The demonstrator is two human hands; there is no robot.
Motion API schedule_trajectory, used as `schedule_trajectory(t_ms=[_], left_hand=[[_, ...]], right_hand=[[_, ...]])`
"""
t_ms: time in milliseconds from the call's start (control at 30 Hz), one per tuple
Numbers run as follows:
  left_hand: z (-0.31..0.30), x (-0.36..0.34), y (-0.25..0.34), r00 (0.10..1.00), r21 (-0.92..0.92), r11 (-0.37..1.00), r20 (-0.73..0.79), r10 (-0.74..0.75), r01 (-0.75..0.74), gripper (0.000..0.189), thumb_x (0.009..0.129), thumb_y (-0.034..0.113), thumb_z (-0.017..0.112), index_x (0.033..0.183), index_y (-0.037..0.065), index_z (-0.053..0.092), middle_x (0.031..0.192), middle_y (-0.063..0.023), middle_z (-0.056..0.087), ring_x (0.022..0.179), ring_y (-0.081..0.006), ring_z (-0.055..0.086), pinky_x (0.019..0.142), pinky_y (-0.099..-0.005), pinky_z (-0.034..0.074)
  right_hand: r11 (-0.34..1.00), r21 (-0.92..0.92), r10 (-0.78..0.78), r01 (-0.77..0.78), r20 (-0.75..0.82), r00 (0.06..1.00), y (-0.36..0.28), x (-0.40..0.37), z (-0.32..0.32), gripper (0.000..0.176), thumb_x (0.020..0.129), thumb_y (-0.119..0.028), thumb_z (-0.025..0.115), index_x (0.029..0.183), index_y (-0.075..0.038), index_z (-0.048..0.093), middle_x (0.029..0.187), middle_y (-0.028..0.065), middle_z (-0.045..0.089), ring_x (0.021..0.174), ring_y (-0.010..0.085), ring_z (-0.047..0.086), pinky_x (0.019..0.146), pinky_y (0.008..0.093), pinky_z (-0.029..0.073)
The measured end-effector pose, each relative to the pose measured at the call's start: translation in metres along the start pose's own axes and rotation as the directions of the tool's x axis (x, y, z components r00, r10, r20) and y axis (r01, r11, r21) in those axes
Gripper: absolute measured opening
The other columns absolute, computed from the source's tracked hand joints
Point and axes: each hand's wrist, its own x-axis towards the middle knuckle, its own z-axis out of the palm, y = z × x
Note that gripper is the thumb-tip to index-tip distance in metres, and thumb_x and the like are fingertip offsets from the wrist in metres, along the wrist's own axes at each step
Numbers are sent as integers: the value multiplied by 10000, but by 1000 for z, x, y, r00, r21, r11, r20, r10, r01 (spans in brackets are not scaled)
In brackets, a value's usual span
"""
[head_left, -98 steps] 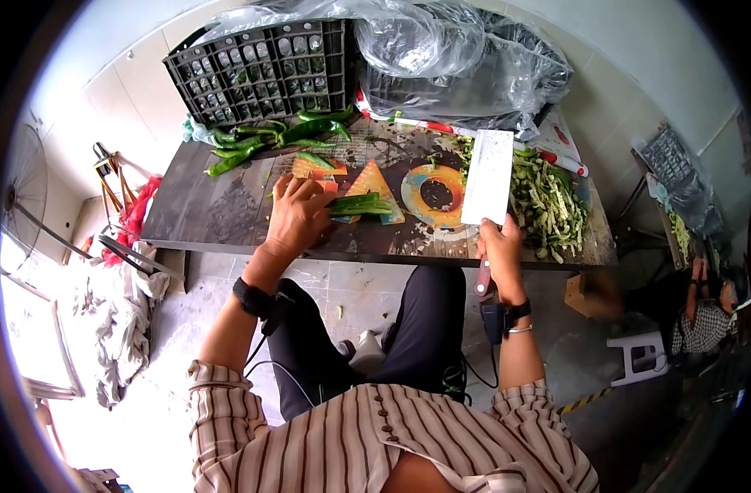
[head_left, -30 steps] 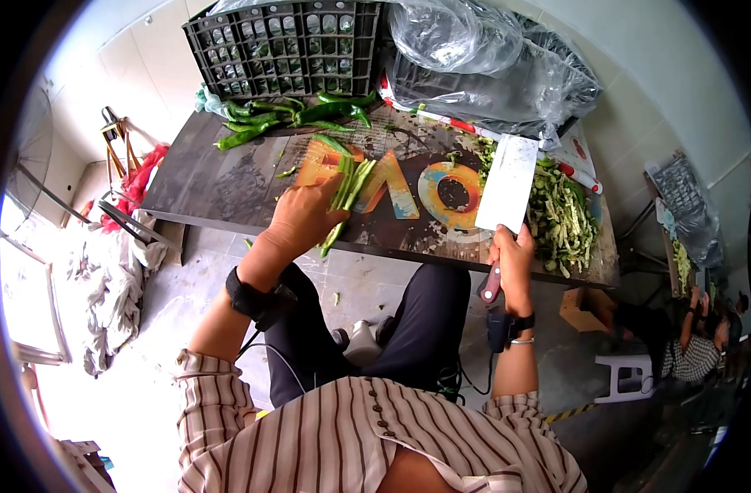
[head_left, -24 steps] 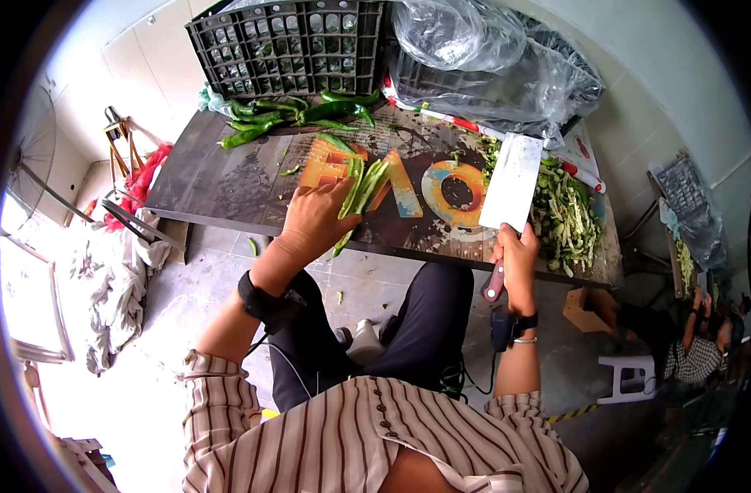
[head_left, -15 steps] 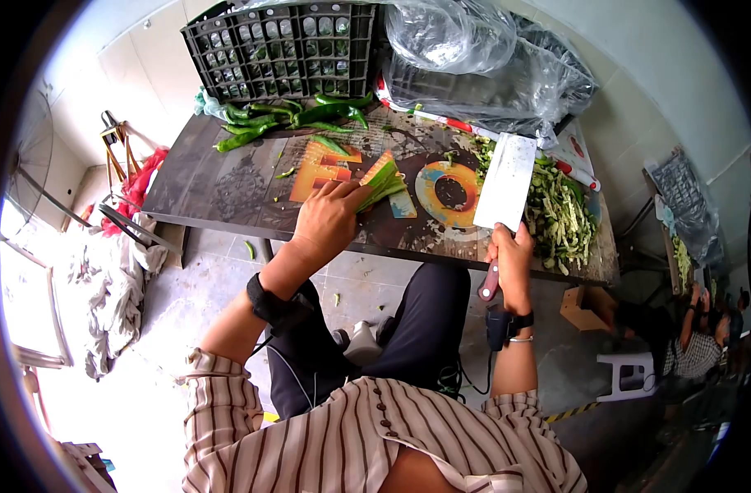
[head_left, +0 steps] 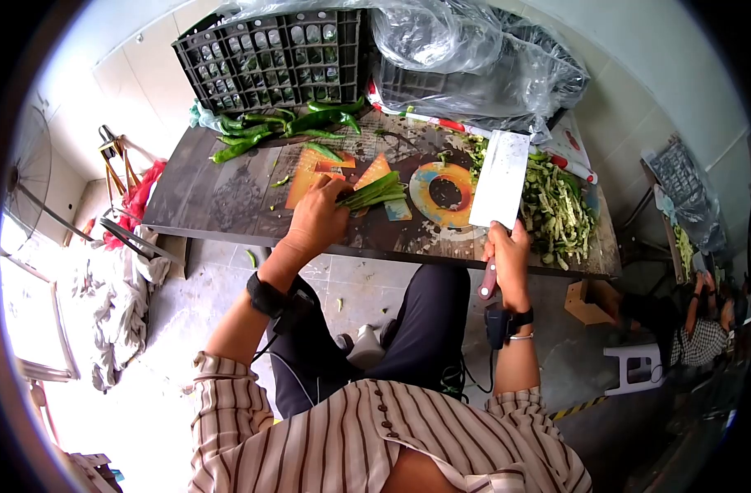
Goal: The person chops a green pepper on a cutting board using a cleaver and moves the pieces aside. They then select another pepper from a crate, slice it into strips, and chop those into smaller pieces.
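Observation:
My left hand (head_left: 320, 215) is closed on the left end of a bundle of sliced green pepper strips (head_left: 377, 192) over the middle of the table. In my right hand (head_left: 509, 253) is the dark red handle of a cleaver (head_left: 500, 179), its broad blade pointing away from me. Right of the blade lies a pile of shredded green pepper (head_left: 563, 212). Whole green peppers (head_left: 252, 135) rest at the table's back left, and one loose green piece (head_left: 323, 151) lies beyond my left hand.
A black crate (head_left: 273, 62) stands at the back left of the table (head_left: 203, 193). Beside it, clear plastic (head_left: 474, 70) covers another black crate. On the floor are a cardboard box (head_left: 587, 302) and a white stool (head_left: 634, 370). A co-worker (head_left: 700, 337) is at the far right.
My left hand has moved slightly left, and the pepper bundle in it now lies flatter, pointing right. The cleaver is held much as before. The whole view has shifted a little.

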Motion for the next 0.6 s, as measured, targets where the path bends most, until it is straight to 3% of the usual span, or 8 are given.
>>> schedule_trajectory(t_ms=[167,233,467,600], left_hand=[[2,4,-2,999,-31,1000,-46,-5,3,294,763,28,549,1036,73,646,970,-158,591,956,-370,582,820,-433,482],[0,2,5,989,54,996,-125,74,-68,331,777,25,555,1086,90,654,998,-144,580,944,-352,583,814,-418,485],[6,-1,1,987,171,981,-108,115,-96,360,792,31,566,1132,107,653,1036,-117,562,976,-313,561,810,-394,496],[10,-3,-2,962,231,952,-135,238,-203,347,806,82,589,1150,60,631,1063,-123,571,978,-321,554,835,-406,482]], right_hand=[[1000,3,-15,15,6,1000,1,0,-1,121,908,-88,558,901,26,521,650,31,526,457,82,469,414,268,429],[1000,3,-20,20,7,1000,2,1,-1,118,910,-86,558,904,25,519,655,30,527,458,80,469,414,266,428],[1000,25,-9,9,10,1000,3,0,-1,104,917,-79,549,917,19,514,696,30,532,460,76,460,419,260,424],[999,32,-17,16,19,1000,3,0,-2,106,918,-78,548,916,22,515,693,29,532,460,74,458,419,261,420]])
